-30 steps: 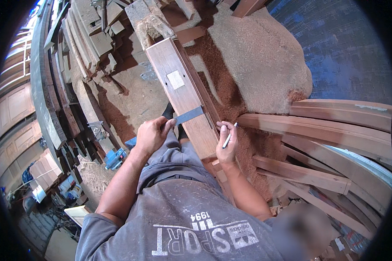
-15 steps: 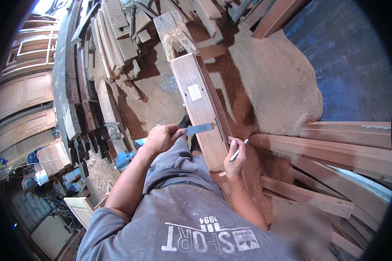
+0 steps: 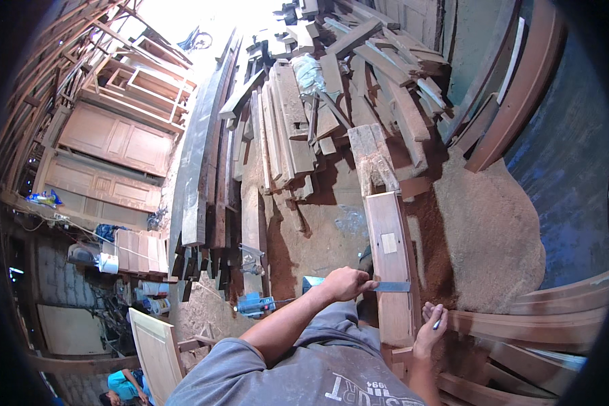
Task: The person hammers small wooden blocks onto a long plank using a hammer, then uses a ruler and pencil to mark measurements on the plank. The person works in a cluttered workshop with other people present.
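A long wooden workpiece point(image 3: 388, 220) with a pale rectangular patch lies lengthwise before me on a rough timber support point(image 3: 370, 143). My left hand point(image 3: 348, 283) is closed on a flat metal blade point(image 3: 394, 287), like a ruler or the blade of a square. The blade lies across the workpiece; its held part is hidden by my fingers. Just right of the workpiece, my right hand point(image 3: 431, 329) is raised with its fingers curled round a thin whitish pencil or pen point(image 3: 437, 323).
A blue power tool point(image 3: 254, 304) sits left of my left arm. Dark long beams point(image 3: 206, 162) and stacked offcuts point(image 3: 291, 122) lie ahead. Planks point(image 3: 528, 321) lie at the right, beside sawdust point(image 3: 487, 230). A panel point(image 3: 157, 342) and a person in turquoise point(image 3: 123, 386) are at lower left.
The view has swung up and left, so the workpiece appears lower and further right. My right hand has drawn slightly away from the workpiece's edge, turning the pencil. My left hand keeps the blade across it.
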`<state>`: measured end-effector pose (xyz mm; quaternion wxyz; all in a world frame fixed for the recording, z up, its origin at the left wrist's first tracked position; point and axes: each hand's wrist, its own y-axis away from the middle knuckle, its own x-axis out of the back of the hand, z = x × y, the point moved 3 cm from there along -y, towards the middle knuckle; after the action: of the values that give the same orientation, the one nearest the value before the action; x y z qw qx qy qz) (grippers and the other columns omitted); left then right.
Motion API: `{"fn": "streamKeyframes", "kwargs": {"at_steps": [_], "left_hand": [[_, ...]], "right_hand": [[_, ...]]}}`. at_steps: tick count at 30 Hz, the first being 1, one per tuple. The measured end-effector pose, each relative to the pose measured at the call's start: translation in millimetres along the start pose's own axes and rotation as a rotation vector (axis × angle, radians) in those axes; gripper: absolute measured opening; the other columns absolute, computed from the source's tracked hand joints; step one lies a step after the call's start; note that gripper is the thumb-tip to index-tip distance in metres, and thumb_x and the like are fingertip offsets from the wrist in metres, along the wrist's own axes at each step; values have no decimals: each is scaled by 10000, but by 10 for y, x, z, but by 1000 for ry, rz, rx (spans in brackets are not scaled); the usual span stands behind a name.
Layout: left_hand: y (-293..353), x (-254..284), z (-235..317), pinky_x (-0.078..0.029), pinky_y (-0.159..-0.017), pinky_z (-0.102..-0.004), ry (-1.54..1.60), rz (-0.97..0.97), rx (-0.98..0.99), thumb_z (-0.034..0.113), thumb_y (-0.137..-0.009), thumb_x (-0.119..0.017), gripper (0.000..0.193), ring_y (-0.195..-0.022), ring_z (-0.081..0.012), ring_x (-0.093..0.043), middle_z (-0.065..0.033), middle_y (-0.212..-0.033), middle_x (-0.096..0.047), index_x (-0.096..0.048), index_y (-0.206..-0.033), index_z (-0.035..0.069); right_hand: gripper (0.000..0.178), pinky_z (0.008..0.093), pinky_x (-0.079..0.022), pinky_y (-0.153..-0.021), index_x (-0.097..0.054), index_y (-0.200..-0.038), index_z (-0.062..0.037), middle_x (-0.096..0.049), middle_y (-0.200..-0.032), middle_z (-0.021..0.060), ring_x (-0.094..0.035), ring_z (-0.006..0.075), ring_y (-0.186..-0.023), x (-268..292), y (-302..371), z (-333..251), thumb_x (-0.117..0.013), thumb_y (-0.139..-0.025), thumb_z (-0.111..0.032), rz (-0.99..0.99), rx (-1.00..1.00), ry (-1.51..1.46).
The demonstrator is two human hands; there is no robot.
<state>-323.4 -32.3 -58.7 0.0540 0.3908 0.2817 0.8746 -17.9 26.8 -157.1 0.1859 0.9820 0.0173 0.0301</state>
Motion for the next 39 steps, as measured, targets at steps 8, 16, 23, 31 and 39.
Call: {"fn": "streamKeyframes", "kwargs": {"at_steps": [8, 16, 23, 31, 39], "left_hand": [[23, -367, -218, -580, -814, -521, -18, -119, -9, 593, -1005, -609, 472, -920, -436, -723, -204, -947, -760, -785, -1060, 158], [162, -317, -89, -578, -764, -525, -69, -112, 26, 576, -1016, -600, 460, -860, -425, -730, -196, -864, -751, -772, -1019, 150], [142, -291, -101, -573, -752, -511, -19, -38, 41, 559, -1015, -622, 475, -825, -422, -722, -194, -820, -739, -789, -1007, 114], [134, -252, -83, -574, -782, -506, -63, -87, 80, 567, -1026, -598, 493, -864, -414, -728, -185, -854, -758, -803, -1066, 120], [126, -214, -101, -566, -769, -515, -23, -56, 115, 565, -1021, -612, 512, -854, -417, -729, -201, -849, -751, -800, -1024, 89]], "right_hand": [[325, 348, -551, -894, -648, -1064, 17, -770, -983, 132, -733, 200, -921, 141, -184, -297, -514, -1135, -270, 83, 164, 174], [229, 376, -591, -958, -625, -1121, 13, -756, -1074, 150, -735, 216, -998, 201, -18, 101, -542, -1124, -200, 9, 96, 154], [225, 377, -554, -950, -645, -1130, 7, -755, -1086, 148, -716, 235, -1047, -18, 230, 8, -564, -1111, -203, -99, 135, 287], [201, 403, -540, -943, -653, -1149, -15, -735, -1099, 159, -712, 290, -1059, -68, 313, -120, -584, -1096, -197, -111, 222, 421], [204, 408, -538, -946, -647, -1147, 5, -725, -1104, 166, -702, 299, -1046, -72, 345, -122, -576, -1095, -179, -121, 259, 373]]}}
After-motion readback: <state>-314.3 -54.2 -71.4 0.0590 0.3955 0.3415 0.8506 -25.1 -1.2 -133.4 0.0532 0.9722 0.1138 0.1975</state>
